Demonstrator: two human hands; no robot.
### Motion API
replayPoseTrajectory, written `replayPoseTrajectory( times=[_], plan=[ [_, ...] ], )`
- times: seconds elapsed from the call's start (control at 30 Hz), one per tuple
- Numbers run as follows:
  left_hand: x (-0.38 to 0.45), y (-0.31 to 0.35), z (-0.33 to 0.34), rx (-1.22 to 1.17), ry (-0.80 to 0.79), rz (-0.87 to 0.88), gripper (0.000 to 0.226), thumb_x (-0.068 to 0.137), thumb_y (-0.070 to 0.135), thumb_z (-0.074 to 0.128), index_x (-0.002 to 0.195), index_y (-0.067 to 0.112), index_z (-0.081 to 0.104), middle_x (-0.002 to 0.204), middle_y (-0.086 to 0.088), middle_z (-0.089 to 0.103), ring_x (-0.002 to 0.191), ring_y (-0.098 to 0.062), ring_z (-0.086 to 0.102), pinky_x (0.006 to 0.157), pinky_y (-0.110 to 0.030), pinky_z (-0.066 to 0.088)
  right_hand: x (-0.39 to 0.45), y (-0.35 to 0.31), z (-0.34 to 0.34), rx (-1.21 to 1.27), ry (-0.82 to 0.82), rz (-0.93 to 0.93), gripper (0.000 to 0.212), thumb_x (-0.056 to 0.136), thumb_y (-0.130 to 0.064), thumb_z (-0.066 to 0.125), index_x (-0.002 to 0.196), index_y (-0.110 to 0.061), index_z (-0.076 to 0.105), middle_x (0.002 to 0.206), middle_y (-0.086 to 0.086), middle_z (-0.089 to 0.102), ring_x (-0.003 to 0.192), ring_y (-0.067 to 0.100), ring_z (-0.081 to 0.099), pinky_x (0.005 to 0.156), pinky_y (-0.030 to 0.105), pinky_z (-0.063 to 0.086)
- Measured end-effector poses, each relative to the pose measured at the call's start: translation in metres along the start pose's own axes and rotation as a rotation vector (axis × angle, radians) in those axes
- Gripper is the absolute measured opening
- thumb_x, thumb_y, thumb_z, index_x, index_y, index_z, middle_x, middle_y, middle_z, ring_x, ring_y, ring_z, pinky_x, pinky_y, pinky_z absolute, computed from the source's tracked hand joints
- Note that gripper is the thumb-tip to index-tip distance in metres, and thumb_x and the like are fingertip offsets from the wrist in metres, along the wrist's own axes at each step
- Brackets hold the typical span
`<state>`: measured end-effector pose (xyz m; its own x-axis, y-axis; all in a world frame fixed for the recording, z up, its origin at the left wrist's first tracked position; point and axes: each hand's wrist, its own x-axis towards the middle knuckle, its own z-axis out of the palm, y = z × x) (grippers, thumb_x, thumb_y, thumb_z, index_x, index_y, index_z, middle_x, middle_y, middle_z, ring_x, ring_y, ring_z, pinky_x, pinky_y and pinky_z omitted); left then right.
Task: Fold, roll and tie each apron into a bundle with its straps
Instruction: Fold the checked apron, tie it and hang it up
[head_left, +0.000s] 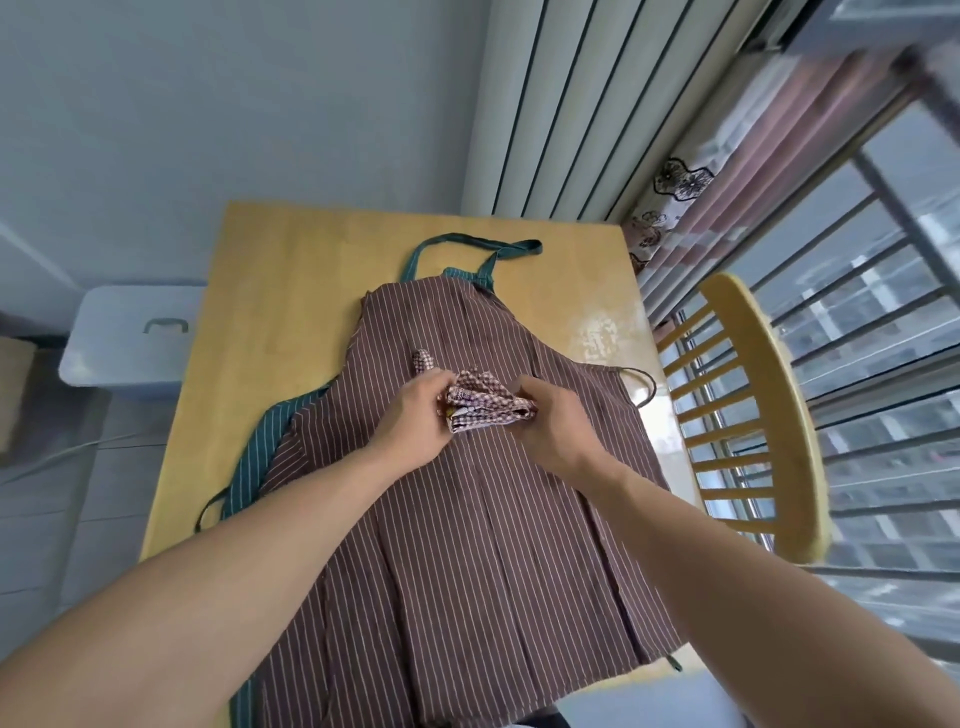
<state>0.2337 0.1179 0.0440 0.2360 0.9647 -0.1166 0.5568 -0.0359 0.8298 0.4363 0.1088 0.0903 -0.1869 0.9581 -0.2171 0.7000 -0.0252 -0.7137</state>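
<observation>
A small rolled bundle of red-and-white checked apron (485, 402) is held above the table between both hands. My left hand (415, 415) grips its left end, and a checked strap end (423, 361) sticks up beside that hand. My right hand (550, 415) grips the right end of the bundle. Beneath them a brown apron with thin white stripes (467, 519) lies spread flat on the wooden table (291, 270). Under the brown one lies a green striped apron (260, 452), its neck loop (467, 247) showing at the far end.
A wooden chair (753, 415) stands at the table's right side, before a barred window. A grey lidded bin (130, 338) sits left of the table. Pleated curtains hang behind the far edge. A thin dark strap (641, 387) of the brown apron trails toward the right edge.
</observation>
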Motion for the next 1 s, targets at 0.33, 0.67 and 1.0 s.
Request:
replayPoseTrajectory(
  times=[0.33, 0.67, 1.0],
  plan=[
    [-0.052, -0.038, 0.048, 0.459, -0.199, 0.515, 0.053, 0.071, -0.01, 0.068, 0.12, 0.009, 0.069, 0.134, -0.006, 0.064, 0.134, -0.024, 0.053, 0.118, -0.045, 0.038, -0.065, 0.077, 0.048, -0.48, 0.087, -0.501, 0.019, 0.089, -0.016, 0.062, 0.101, -0.019, 0.076, 0.103, -0.006, 0.077, 0.094, 0.011, 0.071, 0.074, 0.026, 0.062],
    [-0.096, -0.066, 0.076, 0.316, -0.509, 0.125, 0.066, 0.088, 0.014, 0.068, 0.15, 0.019, 0.045, 0.158, -0.001, 0.042, 0.148, -0.014, 0.035, 0.126, -0.031, 0.021, -0.104, 0.104, 0.081, -0.529, -0.191, -0.242, 0.042, 0.083, -0.023, 0.068, 0.125, -0.02, 0.066, 0.112, -0.004, 0.075, 0.105, 0.015, 0.068, 0.077, 0.037, 0.063],
    [-0.069, -0.049, 0.076, 0.307, -0.32, -0.32, 0.052, 0.099, 0.056, 0.053, 0.066, 0.018, 0.039, 0.06, 0.005, 0.036, 0.048, -0.009, 0.035, 0.047, -0.024, 0.032, -0.047, 0.083, 0.068, -0.032, -0.429, 0.377, 0.017, 0.099, -0.037, 0.065, 0.101, -0.023, 0.055, 0.079, -0.004, 0.065, 0.057, 0.006, 0.057, 0.053, 0.032, 0.05]
  ],
)
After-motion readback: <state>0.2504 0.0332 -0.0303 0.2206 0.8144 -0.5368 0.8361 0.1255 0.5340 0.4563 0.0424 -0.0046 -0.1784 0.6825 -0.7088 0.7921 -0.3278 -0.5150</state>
